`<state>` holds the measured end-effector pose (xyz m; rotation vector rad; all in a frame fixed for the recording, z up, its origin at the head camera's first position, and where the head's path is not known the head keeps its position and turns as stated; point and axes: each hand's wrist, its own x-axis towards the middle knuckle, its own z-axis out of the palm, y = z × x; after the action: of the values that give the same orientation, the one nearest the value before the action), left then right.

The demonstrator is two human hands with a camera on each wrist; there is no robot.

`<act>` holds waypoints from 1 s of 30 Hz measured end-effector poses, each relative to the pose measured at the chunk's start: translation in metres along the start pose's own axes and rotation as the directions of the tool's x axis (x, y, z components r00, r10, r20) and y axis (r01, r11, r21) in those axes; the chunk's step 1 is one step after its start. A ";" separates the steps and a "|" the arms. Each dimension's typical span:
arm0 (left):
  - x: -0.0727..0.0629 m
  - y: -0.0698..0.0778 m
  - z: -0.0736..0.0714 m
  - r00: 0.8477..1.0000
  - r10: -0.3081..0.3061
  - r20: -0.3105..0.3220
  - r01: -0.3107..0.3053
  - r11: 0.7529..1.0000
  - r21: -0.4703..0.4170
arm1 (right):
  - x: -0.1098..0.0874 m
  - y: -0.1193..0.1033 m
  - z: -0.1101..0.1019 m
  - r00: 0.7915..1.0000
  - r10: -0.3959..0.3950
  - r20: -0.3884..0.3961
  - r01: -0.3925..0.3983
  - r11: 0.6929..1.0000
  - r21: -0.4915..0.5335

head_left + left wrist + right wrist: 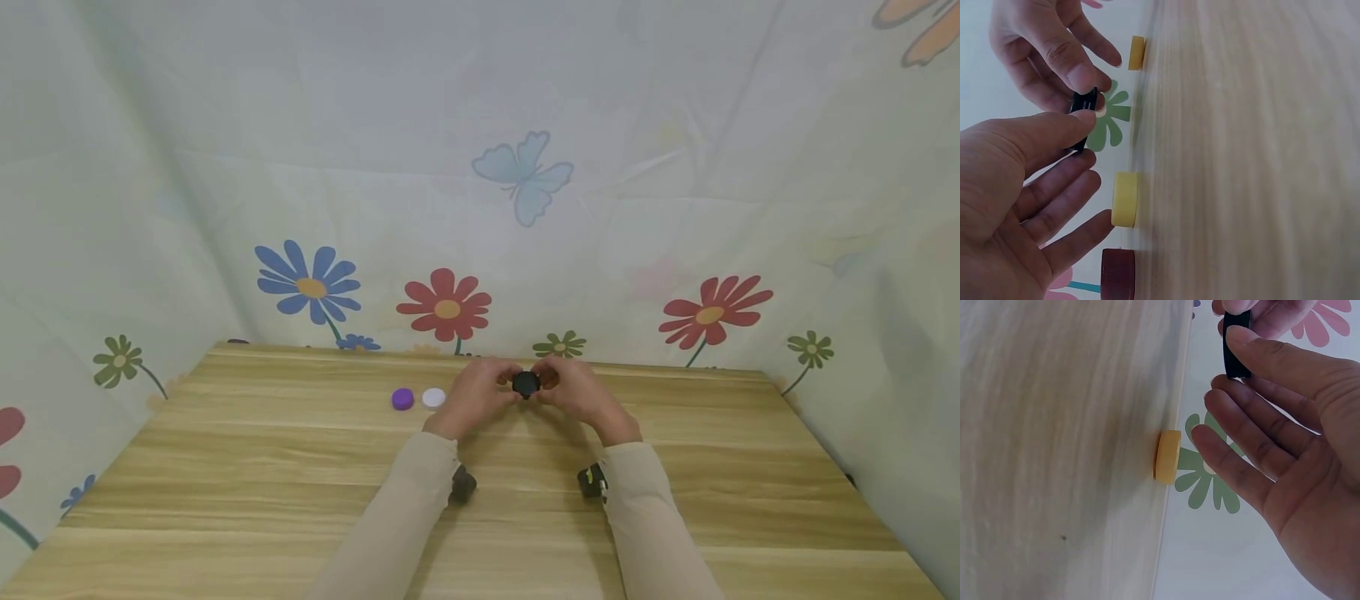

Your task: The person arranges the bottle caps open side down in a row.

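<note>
Between my two hands, near the table's back edge, is a small round black bottle cap (526, 384). My left hand (478, 393) pinches its left side with thumb and fingers. Opposite, my right hand (581, 392) pinches the right side the same way. Seen edge-on in the right wrist view, the black cap (1235, 353) is held above the tabletop. Below the left fingers, a yellow cap (1124, 200) and a dark red ribbed cap (1117, 275) stand on the table. An orange cap (1168, 457) is close to the right fingertips.
Left of the left hand, a purple cap (402, 399) and a white cap (432, 398) lie on the wood-grain table (300, 467). A flower-printed cloth (360, 192) hangs right behind the table's back edge.
</note>
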<state>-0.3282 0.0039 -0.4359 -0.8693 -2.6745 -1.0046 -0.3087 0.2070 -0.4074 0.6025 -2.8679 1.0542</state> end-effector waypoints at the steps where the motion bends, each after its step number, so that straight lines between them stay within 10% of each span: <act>1: 0.000 0.000 0.000 1.000 -0.003 0.004 0.003 1.000 0.005 | 0.000 0.000 0.000 1.000 -0.002 0.002 0.002 1.000 0.001; 30: 0.000 0.001 0.002 0.994 -0.042 0.104 0.035 0.997 0.067 | 0.004 0.002 0.006 0.998 -0.009 0.062 0.014 0.998 -0.069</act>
<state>-0.3273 0.0055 -0.4368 -0.8849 -2.8044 -0.8972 -0.3120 0.2032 -0.4131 0.6576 -2.9359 0.9465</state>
